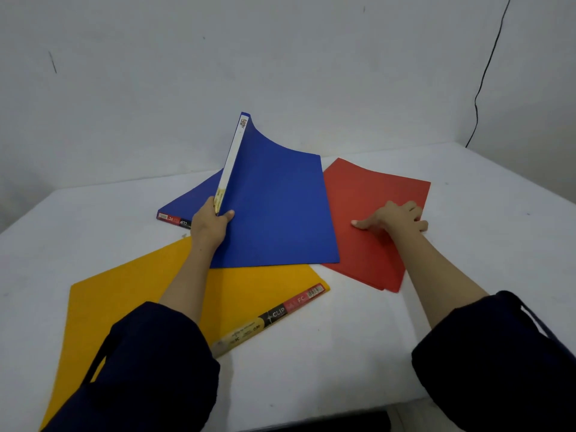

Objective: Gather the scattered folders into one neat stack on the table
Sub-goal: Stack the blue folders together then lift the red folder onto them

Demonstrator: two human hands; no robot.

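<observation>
My left hand [209,224] grips the spine of a blue folder [280,207] and holds it tilted up off the table, its cover bending. A second blue folder [190,202] lies flat behind it, mostly hidden. My right hand [396,218] rests flat on a red folder [371,194] at the right, fingers spread, thumb pointing left. A yellow folder [124,294] lies flat at the front left, its labelled spine toward the middle; my left forearm crosses over it.
The white table [343,353] has its front edge at the bottom of view and a corner at the right. A pale wall stands close behind. A black cable [486,73] hangs down the wall at the right.
</observation>
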